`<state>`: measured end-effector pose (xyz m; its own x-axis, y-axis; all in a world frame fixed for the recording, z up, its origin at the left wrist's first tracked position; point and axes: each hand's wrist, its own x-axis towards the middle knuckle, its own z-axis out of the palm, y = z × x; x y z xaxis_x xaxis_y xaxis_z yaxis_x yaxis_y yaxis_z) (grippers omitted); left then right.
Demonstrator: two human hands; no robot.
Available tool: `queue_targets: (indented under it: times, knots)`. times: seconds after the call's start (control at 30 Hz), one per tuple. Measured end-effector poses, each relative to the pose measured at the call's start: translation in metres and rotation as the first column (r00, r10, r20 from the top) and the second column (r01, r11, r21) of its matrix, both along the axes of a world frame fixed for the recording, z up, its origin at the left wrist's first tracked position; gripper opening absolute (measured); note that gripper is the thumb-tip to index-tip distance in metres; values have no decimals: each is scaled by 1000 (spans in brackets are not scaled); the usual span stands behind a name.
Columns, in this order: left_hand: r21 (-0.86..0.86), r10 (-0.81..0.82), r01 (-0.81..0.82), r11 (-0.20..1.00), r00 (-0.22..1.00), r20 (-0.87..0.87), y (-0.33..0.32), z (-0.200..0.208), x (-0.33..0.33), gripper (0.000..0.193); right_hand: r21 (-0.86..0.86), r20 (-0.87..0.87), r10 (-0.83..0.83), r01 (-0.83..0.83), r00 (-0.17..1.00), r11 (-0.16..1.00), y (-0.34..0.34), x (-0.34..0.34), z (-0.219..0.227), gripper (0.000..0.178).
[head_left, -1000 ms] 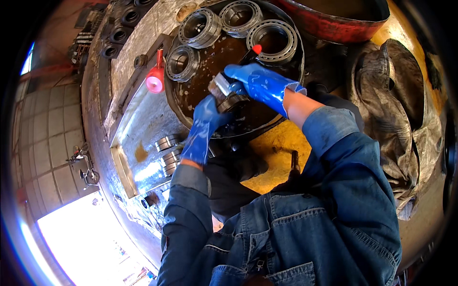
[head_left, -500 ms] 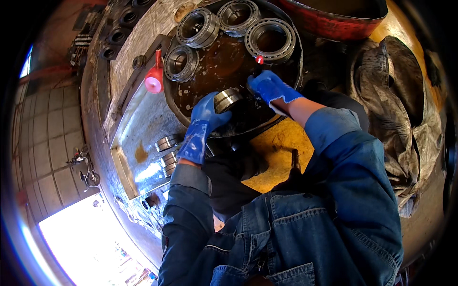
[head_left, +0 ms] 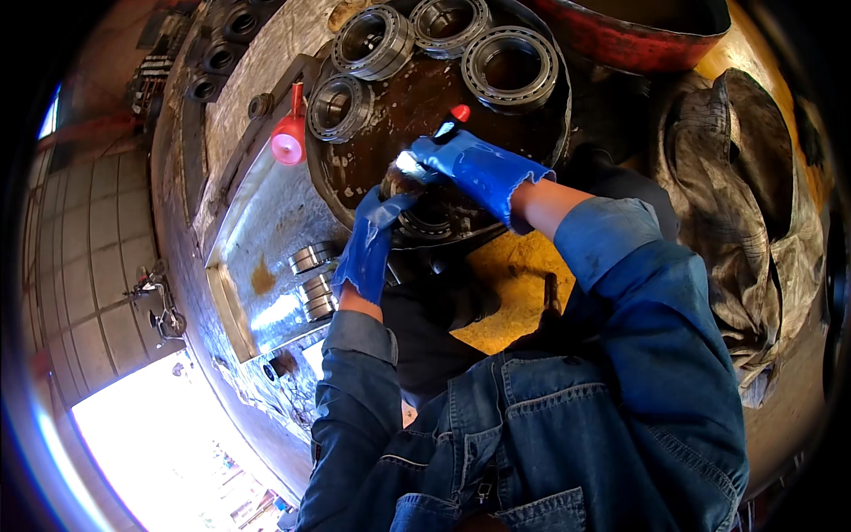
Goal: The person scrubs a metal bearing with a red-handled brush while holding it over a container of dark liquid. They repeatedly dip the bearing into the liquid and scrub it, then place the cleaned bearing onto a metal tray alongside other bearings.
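In my blue-gloved right hand (head_left: 448, 160) is a paint brush (head_left: 409, 165) with a red-tipped dark handle. Its bright metal band and bristles angle down to the left, close to my left hand. My left hand (head_left: 377, 217), also in a blue glove, grips a roller bearing (head_left: 427, 223) at the near side of a round oily pan (head_left: 567, 106). Part of that bearing is hidden by the gloves and brush. Several larger roller bearings (head_left: 510, 69) rest along the far side of the pan, standing in dark liquid.
A red funnel (head_left: 288, 142) lies left of the pan, by a metal tray (head_left: 235, 226). Shiny bearing rings (head_left: 317, 288) sit on the tray's near end. Beyond the pan stands a red drum section (head_left: 612, 40). To the right is a crumpled dirty cloth (head_left: 753, 213).
My right hand has moved left with the brush, bringing its bristles to my left hand. The bearing in my left hand has tilted and dropped lower in the pan.
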<state>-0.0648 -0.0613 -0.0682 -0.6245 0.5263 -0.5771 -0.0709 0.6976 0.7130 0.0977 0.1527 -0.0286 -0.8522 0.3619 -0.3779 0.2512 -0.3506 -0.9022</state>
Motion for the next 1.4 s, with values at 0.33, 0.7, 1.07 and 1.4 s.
queue_targets:
  times: [0.33, 0.7, 1.07, 1.4]
  knots:
    - [165, 69, -101, 981, 980, 188, 20, 31, 32, 49, 697, 259, 206, -330, 944, 637, 10, 33, 2, 37]
    - [162, 113, -130, 978, 987, 112, 26, 48, 49, 51, 724, 529, 483, -668, 697, 171, -20, 4, -4, 30]
    - [-65, -17, -19, 998, 854, -520, 14, 20, 66, 77, -528, 100, 94, -28, 991, 849, -15, 26, -32, 36]
    - [-211, -183, 114, 971, 922, -342, 45, 67, 61, 82, 342, 112, 332, -350, 937, 872, -29, 24, -48, 43]
